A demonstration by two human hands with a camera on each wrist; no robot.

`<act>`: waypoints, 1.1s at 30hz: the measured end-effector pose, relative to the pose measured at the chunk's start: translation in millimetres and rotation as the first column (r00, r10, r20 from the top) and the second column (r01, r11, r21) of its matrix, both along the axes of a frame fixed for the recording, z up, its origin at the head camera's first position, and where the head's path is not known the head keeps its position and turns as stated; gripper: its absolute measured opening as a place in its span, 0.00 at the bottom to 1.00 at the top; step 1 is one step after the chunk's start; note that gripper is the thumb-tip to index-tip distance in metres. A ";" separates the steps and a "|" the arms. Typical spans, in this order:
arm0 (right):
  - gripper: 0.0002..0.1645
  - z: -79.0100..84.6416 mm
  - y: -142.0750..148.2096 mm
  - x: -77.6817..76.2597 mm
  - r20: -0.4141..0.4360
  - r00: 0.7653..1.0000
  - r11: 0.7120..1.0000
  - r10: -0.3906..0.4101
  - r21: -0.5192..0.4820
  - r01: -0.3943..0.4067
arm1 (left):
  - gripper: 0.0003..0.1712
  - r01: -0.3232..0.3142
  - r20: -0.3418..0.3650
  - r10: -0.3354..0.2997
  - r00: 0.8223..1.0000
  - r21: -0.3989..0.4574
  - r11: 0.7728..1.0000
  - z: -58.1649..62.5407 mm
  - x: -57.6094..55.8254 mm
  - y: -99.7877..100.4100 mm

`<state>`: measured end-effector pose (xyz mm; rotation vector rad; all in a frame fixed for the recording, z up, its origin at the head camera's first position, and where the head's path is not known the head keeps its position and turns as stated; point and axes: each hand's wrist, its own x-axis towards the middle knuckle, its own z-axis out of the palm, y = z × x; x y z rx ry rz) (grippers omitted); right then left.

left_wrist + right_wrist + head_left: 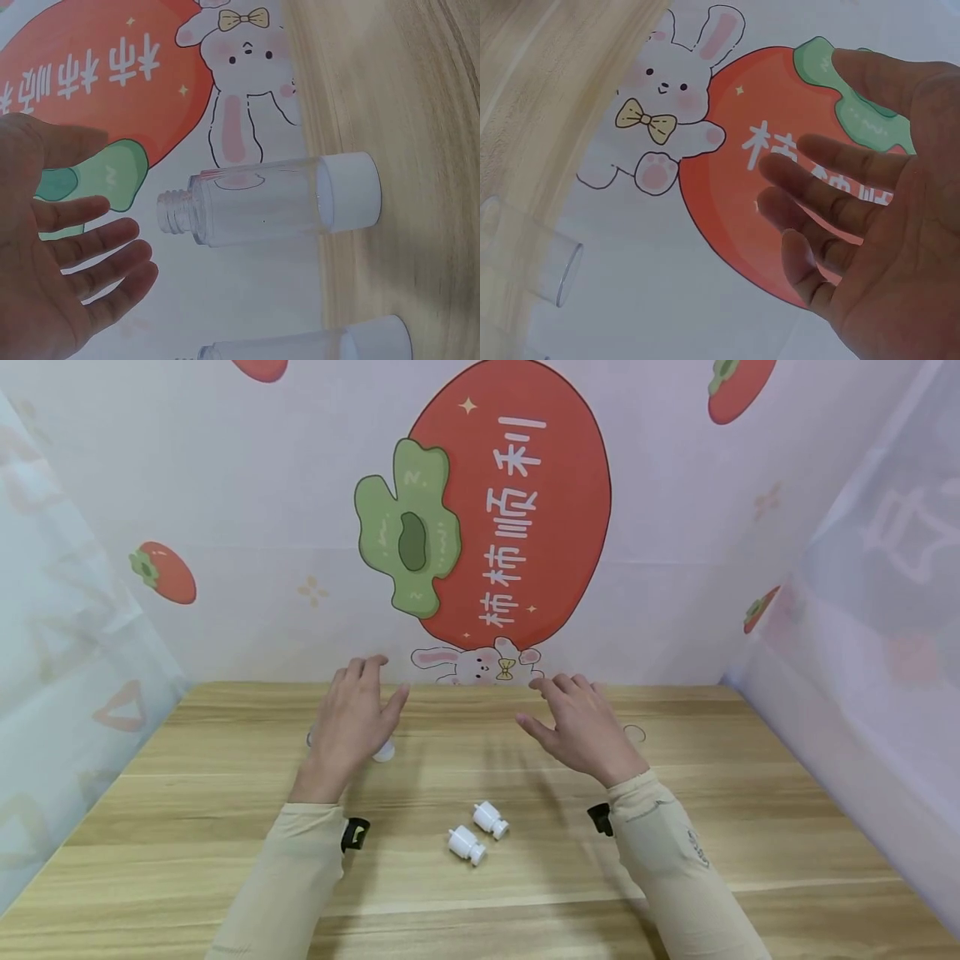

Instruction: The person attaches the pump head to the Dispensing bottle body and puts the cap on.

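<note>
White pump top [467, 845] and a second pump top [491, 820] lie on the table [525, 893], nearer us than our left hand [348, 727] and to its right; that hand is spread in the air, fingers lightly bent, a clear bottle [255, 206] upright below it and a second bottle [379, 341] off its little finger; our right hand [581, 727] is likewise spread, a clear cylinder [544, 262] off its little finger; beyond both we see the printed wall [525, 527]
</note>
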<state>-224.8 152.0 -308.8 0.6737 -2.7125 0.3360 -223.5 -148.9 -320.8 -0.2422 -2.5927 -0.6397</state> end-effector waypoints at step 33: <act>0.19 -2.7 -9.0 5.0 0.246 0.965 0.993 0.092 0.045 -0.106 | 0.29 0.023 0.315 -0.002 0.949 -0.065 0.998 -9.5 -2.2 -10.0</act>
